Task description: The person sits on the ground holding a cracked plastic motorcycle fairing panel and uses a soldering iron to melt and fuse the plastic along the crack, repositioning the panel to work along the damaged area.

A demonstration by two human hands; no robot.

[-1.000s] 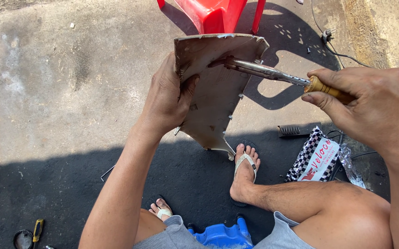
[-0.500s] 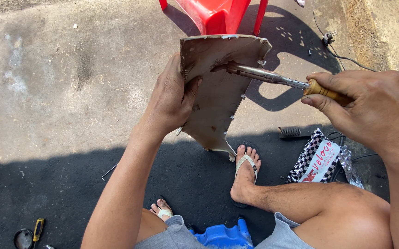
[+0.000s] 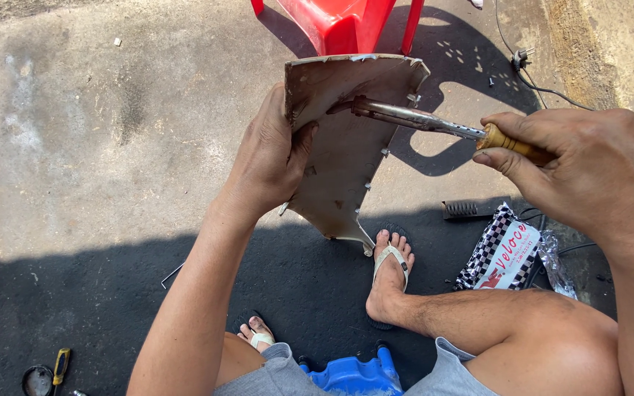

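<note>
Ground: Bare concrete (image 3: 112, 147), half in sun and half in our own shadow; we take the panel as our landmark for every place below.
Panel: a flat, dusty plastic panel (image 3: 339, 154), held up off the ground in front of us; its long axis runs from the broad top edge away from us down to a narrow tip that points toward our sandalled foot (image 3: 389, 268).
Left hand: our left hand (image 3: 269, 158) is clamped on the panel's left edge, thumb on the near face, fingers behind.
Right hand: our right hand (image 3: 588, 172), right of the panel, is closed around the wooden handle of a soldering iron (image 3: 434, 125).
Iron: its metal shaft lies nearly level, pointing left, tip touching the panel's upper part.
Change: against the pictures a second earlier the panel sits a little more upright and the tip rests a shade further left along the top; we judge the work at that spot is going on, not finished.
Around: red plastic chair (image 3: 346, 22) beyond the panel; checkered packet (image 3: 504, 253) and a black comb-like piece (image 3: 467, 210) to its lower right; yellow-handled screwdriver (image 3: 59, 364) far to its lower left; blue stool (image 3: 350, 374) under us.
</note>
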